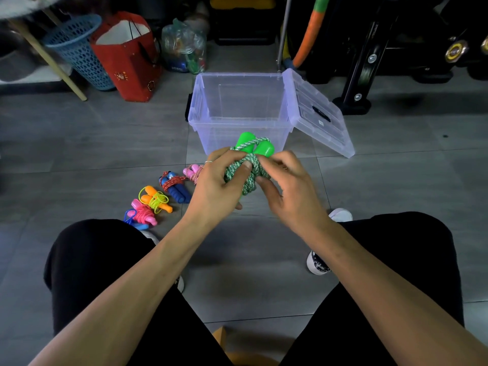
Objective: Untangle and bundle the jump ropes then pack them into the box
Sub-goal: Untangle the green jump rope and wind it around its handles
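Fingers (247,166) seemingly around green rope bundle (249,171)

Clear glossy plastic box (239,112) with hinged lid (318,112) at 12 o'clock. Green rope bundle (247,175): woven matt cord, smooth glossy plastic handles. Floor (105,138): matt grey tile. At 10 o'clock, perforated blue plastic basket (79,54) and red paper bag (129,62).

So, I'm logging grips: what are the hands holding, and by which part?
Both hold the green jump rope: the left hand grips its coiled cord, thumb on top; the right hand pinches the cord's right side.
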Tool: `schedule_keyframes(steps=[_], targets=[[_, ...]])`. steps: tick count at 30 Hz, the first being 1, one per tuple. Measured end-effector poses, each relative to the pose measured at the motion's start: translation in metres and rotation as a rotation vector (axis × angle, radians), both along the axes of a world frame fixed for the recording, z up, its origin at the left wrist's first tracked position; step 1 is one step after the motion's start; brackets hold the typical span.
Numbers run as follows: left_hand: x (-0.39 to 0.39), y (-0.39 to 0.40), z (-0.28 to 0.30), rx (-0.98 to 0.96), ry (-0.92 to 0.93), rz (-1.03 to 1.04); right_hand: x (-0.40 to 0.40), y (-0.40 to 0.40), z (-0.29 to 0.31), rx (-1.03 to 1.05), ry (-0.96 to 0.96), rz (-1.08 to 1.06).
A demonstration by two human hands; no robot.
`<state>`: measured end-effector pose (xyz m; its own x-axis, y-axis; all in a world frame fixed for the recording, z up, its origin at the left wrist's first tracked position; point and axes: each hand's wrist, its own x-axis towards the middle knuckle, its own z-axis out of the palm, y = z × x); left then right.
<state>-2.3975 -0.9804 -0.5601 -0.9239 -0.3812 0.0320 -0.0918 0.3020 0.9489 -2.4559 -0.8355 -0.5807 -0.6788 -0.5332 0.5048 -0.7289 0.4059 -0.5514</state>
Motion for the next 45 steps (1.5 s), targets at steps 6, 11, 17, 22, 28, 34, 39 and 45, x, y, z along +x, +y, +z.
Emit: schedule_keyframes(steps=[6,11,17,22,28,34,39,45], targets=[[-0.002,0.002,0.002,0.160,-0.120,-0.010,-0.009,0.002,0.009,-0.124,-0.155,-0.042],[-0.002,0.006,0.009,0.152,-0.106,-0.023,-0.003,0.003,0.016,-0.126,-0.144,-0.103],[-0.001,0.012,0.013,0.177,-0.103,-0.001,0.000,-0.002,0.012,-0.074,0.022,-0.125],[0.000,0.010,0.013,0.220,-0.138,0.070,0.003,-0.004,0.014,-0.091,-0.110,-0.051],[0.000,0.009,0.013,0.217,-0.182,0.004,-0.002,-0.003,0.016,-0.040,-0.203,-0.068],[-0.001,0.011,0.018,0.407,-0.260,0.080,-0.002,-0.006,0.014,-0.018,-0.514,-0.031],[0.001,0.014,0.016,0.461,-0.298,0.107,-0.005,-0.003,0.021,0.081,-0.617,0.048],[-0.003,0.012,0.019,0.494,-0.259,0.105,-0.004,0.002,0.018,-0.064,-0.423,0.002]])
